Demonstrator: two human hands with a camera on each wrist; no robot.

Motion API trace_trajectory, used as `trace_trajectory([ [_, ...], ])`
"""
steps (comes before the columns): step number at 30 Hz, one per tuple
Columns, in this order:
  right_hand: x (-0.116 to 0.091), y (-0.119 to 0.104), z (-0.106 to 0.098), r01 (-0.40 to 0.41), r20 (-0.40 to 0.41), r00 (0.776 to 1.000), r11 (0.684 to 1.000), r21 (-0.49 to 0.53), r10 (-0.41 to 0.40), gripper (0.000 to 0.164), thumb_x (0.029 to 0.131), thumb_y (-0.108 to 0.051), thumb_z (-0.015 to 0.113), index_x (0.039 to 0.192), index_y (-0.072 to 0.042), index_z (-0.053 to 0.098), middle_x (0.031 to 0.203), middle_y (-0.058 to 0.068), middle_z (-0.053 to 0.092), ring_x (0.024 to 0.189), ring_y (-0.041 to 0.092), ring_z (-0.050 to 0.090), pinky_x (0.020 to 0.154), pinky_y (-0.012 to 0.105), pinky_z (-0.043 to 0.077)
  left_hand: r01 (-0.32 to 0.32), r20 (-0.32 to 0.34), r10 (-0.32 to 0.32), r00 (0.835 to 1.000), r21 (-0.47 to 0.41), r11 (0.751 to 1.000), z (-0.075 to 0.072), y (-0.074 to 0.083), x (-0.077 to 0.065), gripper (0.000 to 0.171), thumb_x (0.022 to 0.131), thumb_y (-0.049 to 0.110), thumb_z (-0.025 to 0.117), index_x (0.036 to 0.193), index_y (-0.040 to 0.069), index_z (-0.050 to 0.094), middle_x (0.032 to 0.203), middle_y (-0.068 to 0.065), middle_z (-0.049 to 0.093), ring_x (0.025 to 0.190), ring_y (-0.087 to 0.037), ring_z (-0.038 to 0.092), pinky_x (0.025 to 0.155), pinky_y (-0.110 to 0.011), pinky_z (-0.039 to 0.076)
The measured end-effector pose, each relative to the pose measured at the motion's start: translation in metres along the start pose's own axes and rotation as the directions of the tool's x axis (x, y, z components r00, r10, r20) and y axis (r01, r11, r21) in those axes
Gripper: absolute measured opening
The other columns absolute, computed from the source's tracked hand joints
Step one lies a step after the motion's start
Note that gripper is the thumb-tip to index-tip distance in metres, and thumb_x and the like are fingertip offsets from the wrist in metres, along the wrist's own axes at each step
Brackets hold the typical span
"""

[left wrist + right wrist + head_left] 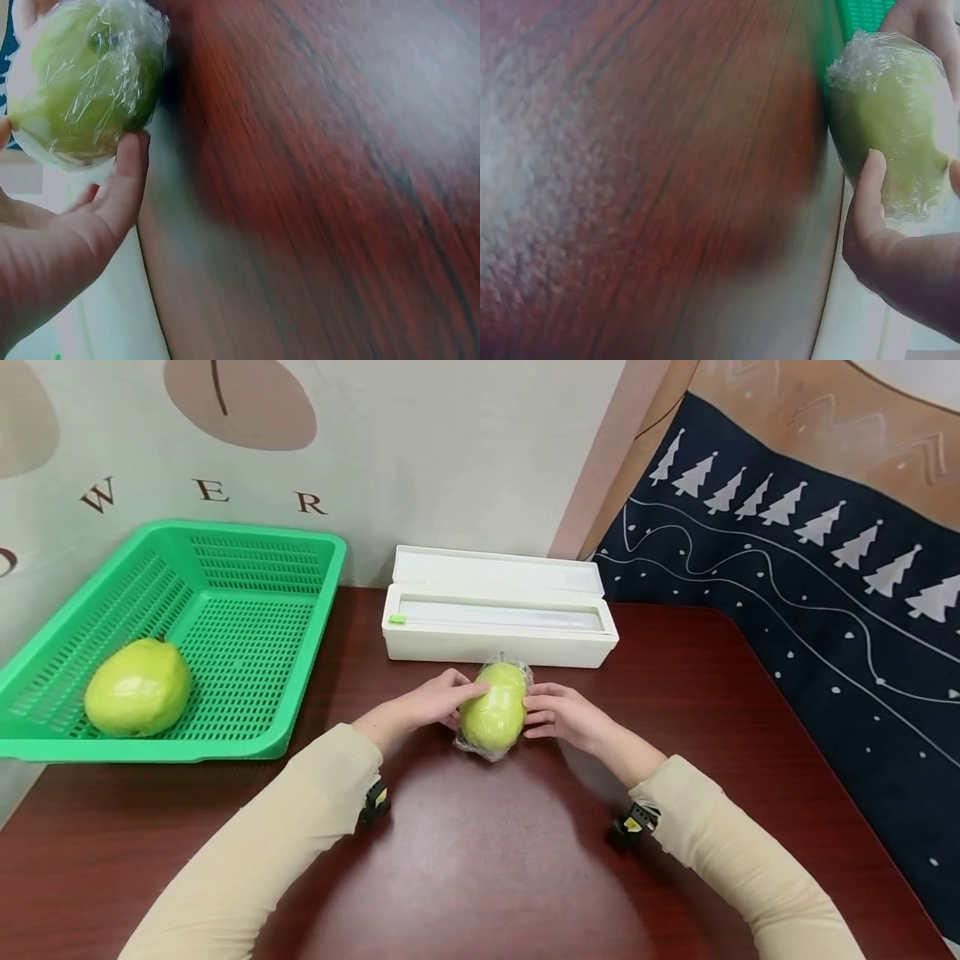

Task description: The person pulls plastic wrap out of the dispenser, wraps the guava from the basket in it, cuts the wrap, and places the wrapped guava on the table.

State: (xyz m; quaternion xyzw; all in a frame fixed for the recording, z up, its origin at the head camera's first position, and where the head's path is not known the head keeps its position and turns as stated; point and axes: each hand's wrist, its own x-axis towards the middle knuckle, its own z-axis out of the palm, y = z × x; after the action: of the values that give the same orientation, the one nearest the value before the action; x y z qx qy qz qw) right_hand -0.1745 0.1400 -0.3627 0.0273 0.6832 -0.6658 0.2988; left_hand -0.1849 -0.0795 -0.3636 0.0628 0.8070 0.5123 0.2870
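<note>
Taking the wrapped fruit (498,714) as the centre of a clock, with twelve o'clock away from the person, the front edge of the white box (495,650) is very near at twelve; whether the two touch, one cannot tell. From four to eight o'clock the table (487,877) runs wide toward the person, with a forearm along each side. At three o'clock the tabletop continues to its slanting right edge, beside a dark blue covering (697,552) with white trees. The rim of the green basket (225,749) limits the room at nine o'clock.

Both hands hold the wrapped fruit. The left hand (435,700), at nine o'clock, grips it with the thumb over its upper side; the right hand (567,718), at three o'clock, holds the other side with bent fingers. Whether the fruit rests on the table is not clear.

The fruit is oval, smooth and yellow-green. Its clear film (866,52) is shiny, and wrinkled into a bunch at one end. The box is long and smooth — its lid stands open, and a small green tab (397,619) sits at the slot's left end. The basket is slotted plastic; a rounded second fruit (138,689) lies inside. The table is dark red-brown — glossy, with streaked grain.
</note>
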Motion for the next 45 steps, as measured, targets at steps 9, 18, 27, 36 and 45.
trace_trajectory([
  [9, 0.000, 0.002, 0.009, -0.016, 0.077, 0.997, 0.998, -0.062, 0.021, 0.043, 0.098, -0.022, 0.040, 0.127, 0.010, 0.037, 0.092, 0.003, 0.060, 0.082, 0.012, 0.063, 0.084, 0.035, 0.054, 0.009, 0.022, -0.009, 1.000, -0.009, 1.000, -0.001, -0.002, -0.004, 0.052, 0.096, 0.041, 0.040, 0.122, -0.004, 0.041, 0.106, -0.017, 0.053, 0.082, -0.019, 0.059, 0.076, -0.032, 0.055],
  [18, -0.006, 0.000, 0.009, -0.006, 0.034, 0.999, 1.000, -0.009, 0.006, 0.042, 0.095, -0.011, 0.044, 0.131, 0.008, 0.035, 0.096, 0.001, 0.058, 0.083, 0.012, 0.063, 0.086, 0.036, 0.053, 0.040, 0.007, -0.040, 0.999, -0.045, 0.998, 0.001, 0.000, -0.001, 0.060, 0.097, 0.039, 0.042, 0.131, -0.009, 0.042, 0.124, -0.024, 0.054, 0.093, -0.022, 0.061, 0.081, -0.032, 0.054],
  [27, -0.018, -0.013, -0.007, 0.068, -0.098, 0.992, 0.996, -0.050, -0.073, 0.049, 0.097, -0.022, 0.044, 0.135, 0.005, 0.034, 0.094, -0.002, 0.057, 0.081, 0.010, 0.062, 0.077, 0.033, 0.054, 0.017, -0.075, -0.037, 0.997, -0.252, 0.968, 0.019, 0.026, 0.006, 0.055, 0.096, 0.036, 0.045, 0.128, -0.008, 0.038, 0.123, -0.023, 0.050, 0.089, -0.022, 0.063, 0.087, -0.037, 0.053],
  [36, -0.047, -0.041, -0.045, 0.131, -0.263, 0.954, 0.988, -0.076, -0.147, 0.037, 0.097, -0.028, 0.047, 0.125, -0.005, 0.045, 0.085, -0.007, 0.059, 0.076, 0.007, 0.061, 0.069, 0.027, 0.054, -0.135, -0.145, 0.096, 0.985, -0.291, 0.947, 0.050, 0.075, 0.022, 0.049, 0.096, 0.031, 0.047, 0.132, -0.003, 0.044, 0.129, -0.017, 0.051, 0.111, -0.026, 0.057, 0.092, -0.036, 0.050],
  [45, -0.071, -0.065, -0.093, 0.184, -0.415, 0.892, 0.982, -0.034, -0.182, 0.020, 0.092, -0.038, 0.055, 0.102, -0.021, 0.053, 0.082, -0.010, 0.061, 0.074, 0.004, 0.060, 0.065, 0.020, 0.052, -0.209, -0.213, 0.153, 0.965, -0.274, 0.939, 0.081, 0.129, 0.052, 0.054, 0.092, 0.024, 0.053, 0.138, 0.001, 0.037, 0.131, -0.015, 0.051, 0.114, -0.023, 0.055, 0.095, -0.032, 0.047],
])
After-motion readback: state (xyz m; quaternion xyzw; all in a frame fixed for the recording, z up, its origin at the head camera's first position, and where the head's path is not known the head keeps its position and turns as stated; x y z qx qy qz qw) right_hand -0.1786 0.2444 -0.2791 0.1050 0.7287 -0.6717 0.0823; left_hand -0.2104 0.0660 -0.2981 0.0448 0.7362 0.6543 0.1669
